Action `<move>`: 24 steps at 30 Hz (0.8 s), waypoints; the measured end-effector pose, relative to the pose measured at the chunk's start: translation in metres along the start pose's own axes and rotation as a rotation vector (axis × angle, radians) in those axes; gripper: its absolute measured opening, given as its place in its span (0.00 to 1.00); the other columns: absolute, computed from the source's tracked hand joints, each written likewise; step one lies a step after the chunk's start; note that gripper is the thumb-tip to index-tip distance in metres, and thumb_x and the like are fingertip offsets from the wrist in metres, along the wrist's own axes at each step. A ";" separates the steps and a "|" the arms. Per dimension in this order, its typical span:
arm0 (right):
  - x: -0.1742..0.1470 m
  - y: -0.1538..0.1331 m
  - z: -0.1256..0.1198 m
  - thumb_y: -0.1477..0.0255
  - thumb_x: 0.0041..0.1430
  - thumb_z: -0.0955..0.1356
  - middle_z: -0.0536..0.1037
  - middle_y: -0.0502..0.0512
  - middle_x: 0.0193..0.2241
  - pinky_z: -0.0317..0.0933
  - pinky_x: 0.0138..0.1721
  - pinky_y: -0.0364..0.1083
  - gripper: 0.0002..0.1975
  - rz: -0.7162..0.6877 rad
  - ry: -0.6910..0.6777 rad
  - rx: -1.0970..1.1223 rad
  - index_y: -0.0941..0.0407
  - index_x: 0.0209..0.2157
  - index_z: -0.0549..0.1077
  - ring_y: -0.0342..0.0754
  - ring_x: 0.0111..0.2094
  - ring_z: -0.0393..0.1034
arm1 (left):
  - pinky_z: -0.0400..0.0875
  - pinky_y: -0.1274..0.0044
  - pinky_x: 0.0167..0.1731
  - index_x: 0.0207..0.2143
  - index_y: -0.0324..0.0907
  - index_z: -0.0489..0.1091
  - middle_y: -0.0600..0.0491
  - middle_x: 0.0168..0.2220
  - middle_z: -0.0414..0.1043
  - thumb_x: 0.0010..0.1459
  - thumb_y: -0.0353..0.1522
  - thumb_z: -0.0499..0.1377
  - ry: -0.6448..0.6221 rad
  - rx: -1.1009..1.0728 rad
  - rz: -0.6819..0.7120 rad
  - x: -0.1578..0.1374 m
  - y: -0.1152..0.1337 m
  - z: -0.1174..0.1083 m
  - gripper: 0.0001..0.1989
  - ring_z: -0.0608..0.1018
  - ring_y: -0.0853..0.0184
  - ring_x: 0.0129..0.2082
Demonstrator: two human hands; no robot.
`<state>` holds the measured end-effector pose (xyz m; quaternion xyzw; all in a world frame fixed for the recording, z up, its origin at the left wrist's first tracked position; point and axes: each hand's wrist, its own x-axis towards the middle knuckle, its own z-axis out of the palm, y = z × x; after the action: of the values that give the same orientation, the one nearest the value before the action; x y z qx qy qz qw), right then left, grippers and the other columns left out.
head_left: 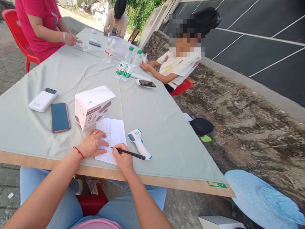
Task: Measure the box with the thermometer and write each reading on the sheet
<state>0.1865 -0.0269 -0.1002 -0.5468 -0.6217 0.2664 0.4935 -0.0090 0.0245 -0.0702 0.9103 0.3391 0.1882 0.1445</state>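
My right hand (122, 156) is closed around a black pen (134, 155), its tip on a white sheet of paper (117, 131) covered with small rows of writing. Spread flat on the left part of the sheet, my left hand (91, 144) has its fingers apart and holds nothing. Just beyond that hand stands a white and pink box (94, 103) with "Super Meal" on its side. A white and blue infrared thermometer (139, 143) lies to the right of the paper, close to the pen's rear end.
A phone (60, 117) and a white power bank (43, 100) lie on the left of the cloth-covered table (152, 111). Several water bottles (130, 65) stand farther back, near another phone (147, 83). People sit or stand around it. A blue hat (262, 197) is at lower right.
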 end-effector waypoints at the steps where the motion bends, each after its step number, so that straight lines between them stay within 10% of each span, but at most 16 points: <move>1: 0.000 -0.001 0.000 0.67 0.55 0.65 0.69 0.48 0.21 0.58 0.25 0.42 0.08 0.002 0.004 -0.001 0.55 0.26 0.69 0.44 0.23 0.62 | 0.58 0.61 0.54 0.43 0.50 0.76 0.48 0.49 0.65 0.57 0.40 0.62 -0.002 0.000 -0.001 0.000 0.000 0.000 0.12 0.66 0.58 0.51; 24: 0.001 -0.002 0.000 0.66 0.53 0.64 0.68 0.48 0.21 0.58 0.26 0.42 0.08 0.055 0.022 -0.011 0.55 0.25 0.68 0.44 0.23 0.62 | 0.58 0.61 0.55 0.44 0.50 0.76 0.48 0.50 0.65 0.58 0.41 0.61 -0.022 0.006 -0.007 0.000 0.001 -0.001 0.12 0.66 0.57 0.52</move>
<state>0.1859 -0.0266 -0.0976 -0.5692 -0.6024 0.2705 0.4899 -0.0094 0.0241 -0.0688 0.9116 0.3412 0.1769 0.1462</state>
